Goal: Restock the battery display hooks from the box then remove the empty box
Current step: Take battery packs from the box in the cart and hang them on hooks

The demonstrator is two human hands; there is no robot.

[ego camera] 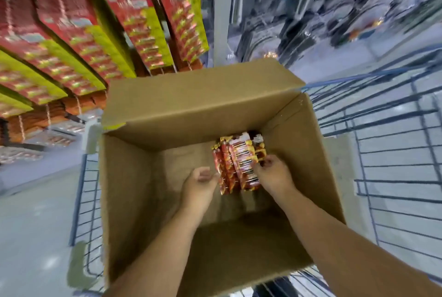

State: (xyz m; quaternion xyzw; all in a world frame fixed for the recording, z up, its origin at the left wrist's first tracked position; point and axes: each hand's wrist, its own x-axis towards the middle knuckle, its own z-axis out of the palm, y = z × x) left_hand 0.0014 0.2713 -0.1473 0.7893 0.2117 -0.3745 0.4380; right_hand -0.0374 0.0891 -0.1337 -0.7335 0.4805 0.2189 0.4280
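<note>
Packs (239,162): a small bundle of red-and-yellow battery packs stands on the floor of the box (134,191), against its far-right corner; the rest of the floor shows bare.
Long axis: the bundle runs from the far wall towards the person, with its near end between the two hands.
Left hand (199,183): loosely cupped, fingers half curled, touching or just beside the bundle's left near edge; it does not seem to hold anything yet.
Right hand (272,172): fingers curled onto the bundle's right side near the middle; whether they pinch the packs or only rest on them I cannot tell.
Nearer hand: the right sits further along the bundle, the left only at its near corner.
Coming move, as I judge it: close both hands on the bundle from either side and lift it straight up.
In the way: the box's right wall stands close behind the right hand, leaving little room there; the raised far flap (196,96) leans over the far side.
Around: the box sits in a blue wire cart (387,177); the hooks' rows of hung packs (71,41) lie up and to the left, well apart from the box.
Progress: the box is nearly empty, not yet ready to remove.
</note>
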